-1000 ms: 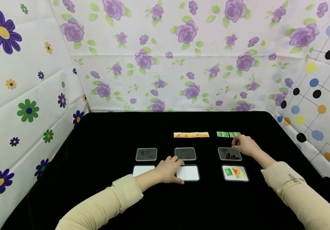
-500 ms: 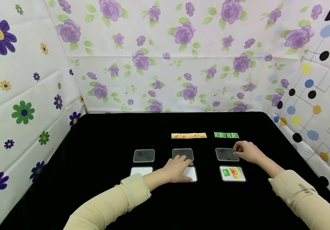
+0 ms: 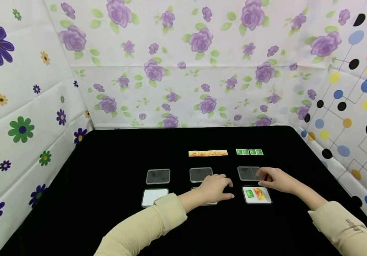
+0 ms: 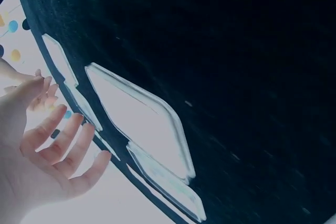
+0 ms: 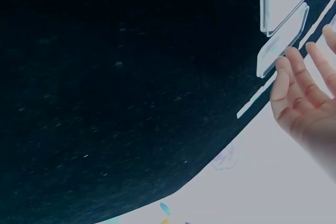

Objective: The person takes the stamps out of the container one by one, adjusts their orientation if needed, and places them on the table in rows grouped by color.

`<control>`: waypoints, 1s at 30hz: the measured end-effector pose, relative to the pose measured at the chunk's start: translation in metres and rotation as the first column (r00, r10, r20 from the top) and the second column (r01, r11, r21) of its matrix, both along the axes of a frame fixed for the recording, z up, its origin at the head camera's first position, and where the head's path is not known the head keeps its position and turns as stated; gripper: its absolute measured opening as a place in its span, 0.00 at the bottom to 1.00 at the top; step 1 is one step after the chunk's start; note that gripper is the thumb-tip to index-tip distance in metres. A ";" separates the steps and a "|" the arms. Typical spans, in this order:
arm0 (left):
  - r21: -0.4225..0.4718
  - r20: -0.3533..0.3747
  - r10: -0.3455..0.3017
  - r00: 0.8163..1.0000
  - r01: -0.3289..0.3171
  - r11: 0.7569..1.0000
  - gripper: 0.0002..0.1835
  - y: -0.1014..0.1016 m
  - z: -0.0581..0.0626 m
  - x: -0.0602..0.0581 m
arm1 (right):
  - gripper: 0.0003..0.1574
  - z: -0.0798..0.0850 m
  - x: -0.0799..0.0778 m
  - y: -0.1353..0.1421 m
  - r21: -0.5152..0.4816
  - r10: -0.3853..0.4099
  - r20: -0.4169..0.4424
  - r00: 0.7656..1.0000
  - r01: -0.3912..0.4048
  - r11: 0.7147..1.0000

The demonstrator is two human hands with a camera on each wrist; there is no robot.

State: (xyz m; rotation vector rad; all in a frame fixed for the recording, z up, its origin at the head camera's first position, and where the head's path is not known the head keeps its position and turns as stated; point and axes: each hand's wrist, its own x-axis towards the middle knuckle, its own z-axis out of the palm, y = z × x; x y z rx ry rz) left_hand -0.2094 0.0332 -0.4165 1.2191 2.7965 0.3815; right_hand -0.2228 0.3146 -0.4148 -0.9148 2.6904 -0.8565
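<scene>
My left hand hovers over the middle white-backed case, hiding most of it. Its fingers are spread and point right, with nothing between them; the left wrist view shows the same loose fingers. My right hand is at the right edge of the right-hand clear lid, fingers and thumb apart; whether it touches the lid I cannot tell. In front of that lid lies a clear-rimmed white case, bearing a green sticker and an orange sticker.
Two more clear lids lie leftward in the same row. A plain white case sits at front left. Farther back are an orange sticker strip and several green stickers. Patterned cloth walls surround the black table.
My left hand has moved right across the middle case toward the stickered one. My right hand has come down from beside the green stickers, its fingertips parting. The head view has shifted slightly.
</scene>
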 end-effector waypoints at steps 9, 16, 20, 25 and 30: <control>-0.034 -0.100 0.013 0.995 -0.016 0.999 0.13 0.029 -0.006 -0.001 | 0.24 -0.003 0.011 0.008 0.071 0.055 0.002 0.998 -0.055 0.996; 0.092 -0.105 0.043 0.994 -0.034 0.995 0.09 0.043 -0.014 -0.008 | 0.39 -0.014 0.020 0.017 0.024 0.052 -0.016 0.999 -0.051 0.998; 0.103 -0.071 0.070 0.995 -0.062 0.993 0.09 0.051 -0.018 -0.009 | 0.46 -0.018 0.023 0.019 0.062 0.042 0.000 0.999 -0.042 0.997; 0.096 -0.029 0.101 0.994 -0.098 0.991 0.12 0.059 -0.023 -0.012 | 0.49 -0.023 0.024 0.021 0.102 0.008 -0.013 1.000 -0.007 0.995; 0.115 -0.001 0.131 0.991 -0.130 0.985 0.14 0.060 -0.026 -0.015 | 0.48 -0.029 0.022 0.022 0.142 -0.049 0.003 0.999 0.048 0.989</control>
